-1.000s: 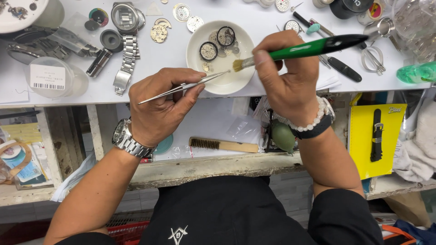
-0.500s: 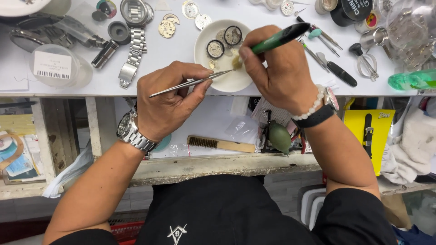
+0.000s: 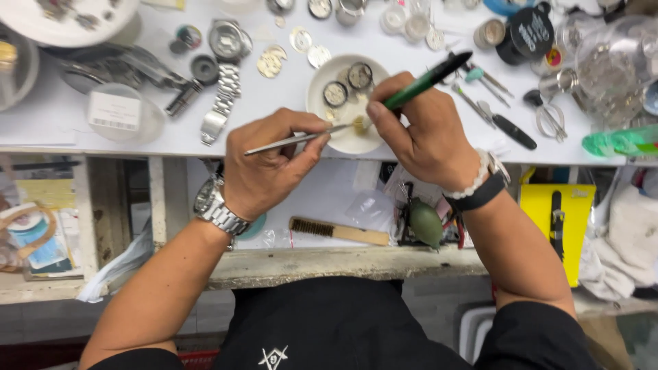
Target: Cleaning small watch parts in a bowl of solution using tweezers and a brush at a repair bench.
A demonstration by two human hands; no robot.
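Note:
My left hand (image 3: pixel 264 164) grips thin metal tweezers (image 3: pixel 288 141) whose tips reach the near rim of a small white dish (image 3: pixel 317 88). My right hand (image 3: pixel 425 133) holds a green and black brush (image 3: pixel 428 80), its pale bristles pressed on a small part at the tweezer tips over the dish. Two round watch movements (image 3: pixel 347 83) lie in the far half of the dish. A steel watch sits on my left wrist, a bead bracelet and black band on my right.
On the white bench lie a steel watch with bracelet (image 3: pixel 224 75), loose dials (image 3: pixel 272 60), a clear plastic tub (image 3: pixel 120 113), screwdrivers (image 3: pixel 504 127) and glass jars (image 3: pixel 606 75). In the tray below lie a wooden brush (image 3: pixel 339 231), a green blower (image 3: pixel 425 223) and a yellow box (image 3: pixel 555 219).
Both hands have stayed together at the dish. The brush handle has tilted up to point further away, and the bristles have moved slightly on the part held by the tweezers.

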